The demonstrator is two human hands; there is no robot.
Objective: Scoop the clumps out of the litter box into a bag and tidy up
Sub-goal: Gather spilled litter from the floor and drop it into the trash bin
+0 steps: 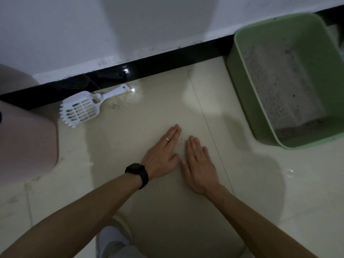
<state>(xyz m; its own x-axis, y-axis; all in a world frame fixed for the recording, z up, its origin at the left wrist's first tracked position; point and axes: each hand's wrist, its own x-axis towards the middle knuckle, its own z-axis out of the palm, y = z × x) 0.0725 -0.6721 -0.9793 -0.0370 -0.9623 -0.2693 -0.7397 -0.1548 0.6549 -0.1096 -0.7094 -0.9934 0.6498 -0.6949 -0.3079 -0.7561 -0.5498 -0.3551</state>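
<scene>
A green litter box (pixel 243 75) holding grey litter stands on the floor at the right, near the wall. A white slotted scoop (pixel 81 108) lies on the tiles at the left by the black skirting, with loose litter grains (pixel 121 101) scattered beside its handle. My left hand (pixel 162 153), with a ring and a black watch on its wrist, lies flat on the floor, fingers straight. My right hand (pixel 199 166) lies flat beside it, thumbs nearly meeting. A few litter grains (pixel 182 141) sit between the fingertips of both hands. No bag is in view.
A pink container (pixel 28 146) stands at the left edge. A black skirting board (pixel 149 66) runs along the white wall. A tile joint (pixel 204 116) crosses the pale floor. My pale trouser leg (pixel 111 241) shows at the bottom.
</scene>
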